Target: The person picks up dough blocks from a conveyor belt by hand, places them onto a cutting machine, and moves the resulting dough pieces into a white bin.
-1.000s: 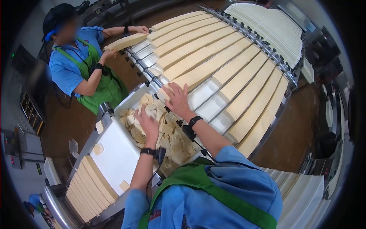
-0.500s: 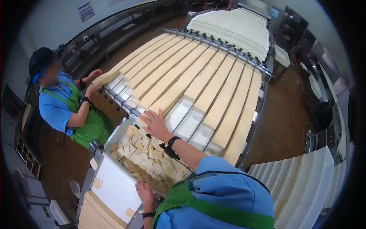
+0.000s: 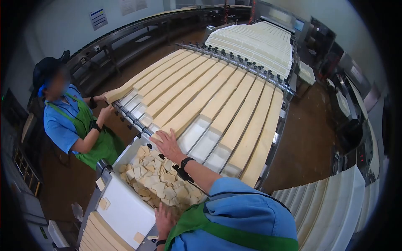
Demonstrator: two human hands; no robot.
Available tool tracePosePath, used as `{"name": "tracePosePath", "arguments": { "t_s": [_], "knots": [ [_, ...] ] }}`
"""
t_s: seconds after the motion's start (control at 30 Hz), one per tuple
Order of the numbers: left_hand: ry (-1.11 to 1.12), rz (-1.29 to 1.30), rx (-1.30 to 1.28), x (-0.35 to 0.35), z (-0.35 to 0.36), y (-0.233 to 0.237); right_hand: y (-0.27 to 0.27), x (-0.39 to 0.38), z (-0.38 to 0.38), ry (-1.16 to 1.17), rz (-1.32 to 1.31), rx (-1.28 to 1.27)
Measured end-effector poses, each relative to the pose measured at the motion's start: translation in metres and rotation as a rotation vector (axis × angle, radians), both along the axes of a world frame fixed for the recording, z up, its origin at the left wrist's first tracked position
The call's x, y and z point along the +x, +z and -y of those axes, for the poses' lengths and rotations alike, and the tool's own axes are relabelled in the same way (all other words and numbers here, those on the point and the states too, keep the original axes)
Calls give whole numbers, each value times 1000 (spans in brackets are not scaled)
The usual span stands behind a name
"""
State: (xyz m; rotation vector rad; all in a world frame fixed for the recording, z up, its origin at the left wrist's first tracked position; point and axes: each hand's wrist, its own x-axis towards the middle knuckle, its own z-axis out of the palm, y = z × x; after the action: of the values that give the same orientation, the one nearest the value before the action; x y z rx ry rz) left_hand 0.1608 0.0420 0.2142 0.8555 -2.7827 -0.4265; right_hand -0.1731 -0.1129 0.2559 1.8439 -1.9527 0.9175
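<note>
My right hand (image 3: 168,145) lies with fingers spread over the near end of a pale dough strip (image 3: 188,115), at the conveyor's front edge. Several more long dough strips (image 3: 236,100) run side by side, with thin metal rods between some of them. Below that edge stands a white bin (image 3: 130,151) filled with loose cut dough pieces (image 3: 161,178). At the bin's near side is my left hand (image 3: 164,219), its fingers apart and nothing visible in them. My left palm is hidden.
A co-worker (image 3: 69,121) in a green apron stands at left, both hands at the end of the outermost strip. A white board (image 3: 125,209) beside the bin carries more strips (image 3: 102,234). White stacked trays (image 3: 326,201) stand at right. A roller bar with black knobs (image 3: 238,62) crosses the conveyor.
The view has tilted up slightly, so the scene sits lower in the frame. My right hand stays at the strip's end. The co-worker's hands have come closer around their strip.
</note>
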Motion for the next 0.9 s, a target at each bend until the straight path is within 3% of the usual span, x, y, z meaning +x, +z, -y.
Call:
{"name": "tracePosePath", "arguments": {
  "t_s": [0.07, 0.4, 0.6, 0.9],
  "knots": [
    [-90, -15, -66, 11, -2, -32, 0, 1, 2, -6, -43, 4],
    [-39, -219, -13, 8, -9, -22, -1, 4, 2, 9, -39, 36],
    [-5, -126, 88, 9, -12, -23, -5, 4, 3, 20, -16, 32],
    [-35, -146, -35, 7, -11, -16, -17, 0, 8, 16, 26, 73]
  ]
}}
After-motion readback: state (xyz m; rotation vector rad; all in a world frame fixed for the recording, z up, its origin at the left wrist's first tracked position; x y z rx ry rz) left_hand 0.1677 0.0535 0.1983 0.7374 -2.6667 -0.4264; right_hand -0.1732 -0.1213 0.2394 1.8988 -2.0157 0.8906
